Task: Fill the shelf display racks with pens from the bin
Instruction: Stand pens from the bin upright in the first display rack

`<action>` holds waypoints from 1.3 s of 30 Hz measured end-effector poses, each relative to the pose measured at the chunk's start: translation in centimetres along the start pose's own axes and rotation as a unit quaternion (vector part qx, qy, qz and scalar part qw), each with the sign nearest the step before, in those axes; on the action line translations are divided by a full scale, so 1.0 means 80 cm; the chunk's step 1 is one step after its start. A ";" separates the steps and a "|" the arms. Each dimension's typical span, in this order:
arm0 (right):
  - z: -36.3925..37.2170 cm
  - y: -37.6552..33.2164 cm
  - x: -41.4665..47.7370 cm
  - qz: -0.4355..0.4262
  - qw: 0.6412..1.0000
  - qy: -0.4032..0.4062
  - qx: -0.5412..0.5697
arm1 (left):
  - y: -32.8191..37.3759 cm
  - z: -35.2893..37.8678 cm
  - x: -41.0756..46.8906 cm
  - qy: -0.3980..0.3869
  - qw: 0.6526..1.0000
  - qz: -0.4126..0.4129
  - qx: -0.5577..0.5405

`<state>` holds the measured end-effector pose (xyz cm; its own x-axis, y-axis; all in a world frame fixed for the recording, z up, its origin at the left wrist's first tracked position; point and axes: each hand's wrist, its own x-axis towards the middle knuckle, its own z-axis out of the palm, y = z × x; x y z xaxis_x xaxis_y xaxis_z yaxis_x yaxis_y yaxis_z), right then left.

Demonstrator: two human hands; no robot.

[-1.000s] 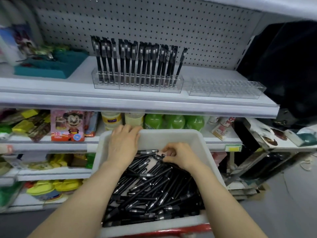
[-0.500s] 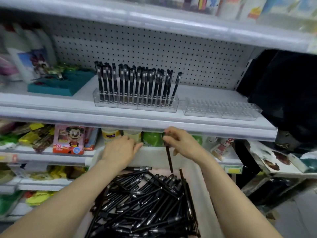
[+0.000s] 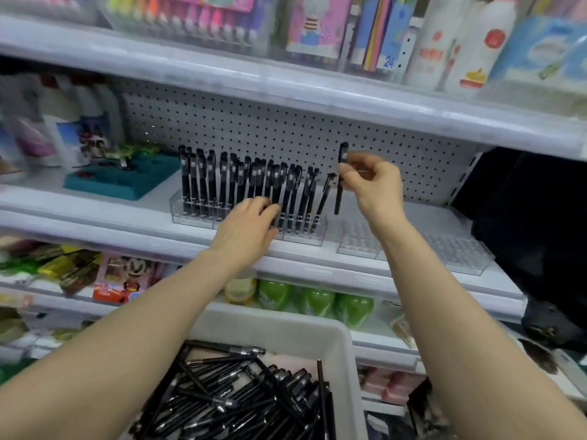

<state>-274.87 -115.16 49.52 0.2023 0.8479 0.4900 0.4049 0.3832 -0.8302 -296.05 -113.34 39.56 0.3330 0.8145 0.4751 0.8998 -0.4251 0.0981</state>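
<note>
Right hand (image 3: 373,188): pinching one black pen (image 3: 340,185) near its cap end between thumb and fingertips, the other fingers loosely curled. The pen hangs roughly upright, tip down.

Left hand (image 3: 246,225): fingers mostly straight, laid against the standing pens (image 3: 222,182) in the full rack (image 3: 190,214). As far as I can see it's touching them, not gripping any.

Where the pen is: in the air just left of the right hand. Its tip is not in a hole yet and hovers past the last, leaning pen (image 3: 322,198) in the row.

Next slot: looks like either the far end of the full rack or the first holes of the empty rack (image 3: 457,254), which sits below the right wrist. Too blurry to tell which holes are free.

Supply: the bin (image 3: 286,325) sits low between the forearms, with plenty of loose pens (image 3: 241,398) left.

How I'd do it: keep the pen vertical, line the tip up over one hole before dropping, then push straight down till it seats. Use the left hand to hold the neighbours back so they don't tip.

Watch out: that leaning pen could get knocked over.
</note>
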 end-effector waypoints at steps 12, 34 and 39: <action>0.069 0.045 0.010 0.040 0.996 0.038 -0.070 | -0.012 0.029 -0.004 0.053 0.998 0.024 -0.008; 0.093 0.060 -0.012 0.090 0.978 0.090 -0.167 | -0.017 0.022 -0.009 0.012 0.999 0.039 -0.026; 0.086 0.059 -0.030 0.100 0.971 0.079 -0.204 | -0.019 0.011 -0.026 0.002 0.997 0.035 -0.073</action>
<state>-279.61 -112.90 42.59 0.4348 0.8115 0.3904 0.6564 0.0113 -0.7544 -297.89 -114.04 37.68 0.3926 0.7786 0.4896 0.8234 -0.5347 0.1902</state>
